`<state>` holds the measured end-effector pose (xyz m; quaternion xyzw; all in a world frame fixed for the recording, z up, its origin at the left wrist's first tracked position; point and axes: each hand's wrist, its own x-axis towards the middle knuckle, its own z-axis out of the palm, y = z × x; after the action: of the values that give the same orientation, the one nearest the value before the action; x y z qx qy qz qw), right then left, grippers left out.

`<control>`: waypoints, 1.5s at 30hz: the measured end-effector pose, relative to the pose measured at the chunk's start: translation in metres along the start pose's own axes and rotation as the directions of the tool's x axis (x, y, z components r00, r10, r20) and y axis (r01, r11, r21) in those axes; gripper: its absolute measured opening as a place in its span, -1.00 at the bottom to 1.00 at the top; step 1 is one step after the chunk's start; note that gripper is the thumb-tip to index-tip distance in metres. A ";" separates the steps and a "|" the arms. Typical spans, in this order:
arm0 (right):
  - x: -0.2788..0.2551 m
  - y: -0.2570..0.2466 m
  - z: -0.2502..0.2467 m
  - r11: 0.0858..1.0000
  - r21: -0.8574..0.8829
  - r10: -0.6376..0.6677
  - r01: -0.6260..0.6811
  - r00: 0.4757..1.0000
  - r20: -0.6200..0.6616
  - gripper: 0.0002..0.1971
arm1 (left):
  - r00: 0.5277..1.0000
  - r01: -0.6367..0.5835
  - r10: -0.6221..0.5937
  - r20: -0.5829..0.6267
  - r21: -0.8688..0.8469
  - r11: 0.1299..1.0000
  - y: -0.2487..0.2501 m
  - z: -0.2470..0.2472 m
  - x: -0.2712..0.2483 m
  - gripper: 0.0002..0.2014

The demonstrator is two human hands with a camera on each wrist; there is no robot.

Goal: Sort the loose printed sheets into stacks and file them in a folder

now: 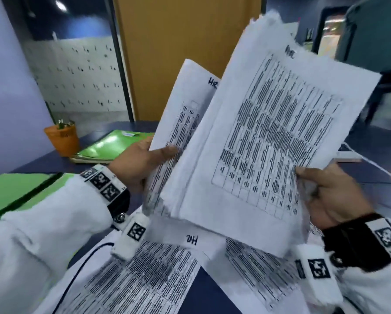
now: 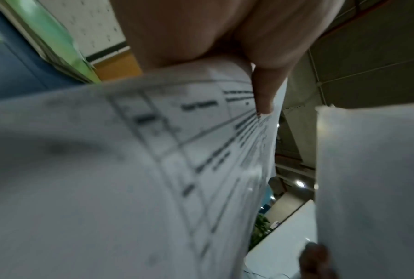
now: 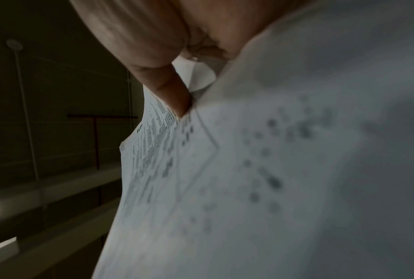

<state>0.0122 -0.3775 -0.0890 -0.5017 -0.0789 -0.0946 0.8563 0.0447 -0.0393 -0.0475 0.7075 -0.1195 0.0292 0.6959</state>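
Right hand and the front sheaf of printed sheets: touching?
Touching. In the head view the right hand pinches the front sheaf at its lower right corner; the right wrist view shows the thumb pressed onto the paper.

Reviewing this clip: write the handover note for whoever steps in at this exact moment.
Left hand grips a sheet marked HR. Right hand pinches the bottom corner of a thick bundle of sheets, raised over the desk. Two more printed sheets lie flat on the desk below. Closed green folders sit at the far left beside an orange pot. Nothing is visibly filed yet: finish sorting, then file the stacks.
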 end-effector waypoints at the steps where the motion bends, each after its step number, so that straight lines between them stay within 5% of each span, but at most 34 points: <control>1: -0.003 0.005 0.007 1.000 -0.029 -0.005 0.006 1.000 0.022 -0.57 | 1.000 0.004 -0.003 0.007 -0.090 0.996 0.000 0.008 -0.006 -0.71; 4: -0.004 0.014 0.015 0.992 -0.122 -0.003 0.009 0.998 0.055 -0.55 | 1.000 0.002 0.002 0.021 -0.193 0.981 -0.004 0.028 -0.021 -0.74; 7: -0.008 0.017 0.019 0.971 -0.234 0.053 -0.044 0.998 0.033 -0.27 | 0.999 0.005 0.007 0.051 -0.234 0.972 -0.004 0.035 -0.034 -0.36; 10: -0.006 0.019 0.016 0.955 -0.291 0.067 -0.064 0.998 -0.002 -0.53 | 0.991 -0.071 0.090 0.096 -0.188 0.980 -0.011 0.040 -0.039 -0.05; 16: -0.009 0.026 0.016 0.930 -0.357 0.110 -0.090 0.993 0.037 -0.57 | 0.982 -0.102 0.128 0.138 -0.184 0.978 -0.009 0.043 -0.044 -0.42; 23: -0.007 0.027 0.019 0.953 -0.235 0.201 -0.190 0.979 0.025 -0.64 | 0.977 -0.107 0.141 0.159 -0.205 0.973 -0.010 0.039 -0.044 -0.48; 26: -0.012 0.021 0.022 0.958 -0.263 0.131 -0.114 0.990 0.048 -0.49 | 0.976 -0.124 0.155 0.151 -0.198 0.972 -0.008 0.041 -0.044 -0.50; 29: -0.021 0.009 0.031 0.895 -0.440 -0.045 0.071 0.997 0.069 -0.68 | 0.969 -0.217 0.226 0.095 -0.100 0.971 -0.004 0.048 -0.046 -0.55; 34: -0.036 -0.003 0.056 0.705 -0.592 -0.403 0.391 0.907 0.120 -0.56 | 0.904 -0.416 0.423 -0.062 0.105 0.903 -0.001 0.063 -0.052 -0.58; 37: -0.038 0.000 0.055 0.708 -0.629 -0.349 0.320 0.934 0.083 -0.35 | 0.916 -0.374 0.386 -0.107 0.112 0.921 -0.007 0.061 -0.054 -0.59; 41: -0.036 -0.005 0.046 0.760 -0.626 -0.214 0.172 0.977 0.008 -0.66 | 0.934 -0.311 0.312 -0.174 0.033 0.950 -0.010 0.049 -0.051 -0.47; 45: -0.039 -0.012 0.053 0.779 -0.582 -0.264 0.234 0.964 0.034 -0.64 | 0.953 -0.272 0.257 -0.159 -0.075 0.959 -0.006 0.049 -0.048 -0.42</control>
<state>-0.0303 -0.3343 -0.0620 -0.7215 -0.0905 -0.2389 0.6435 -0.0070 -0.0818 -0.0646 0.6467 -0.1625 0.1688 0.7258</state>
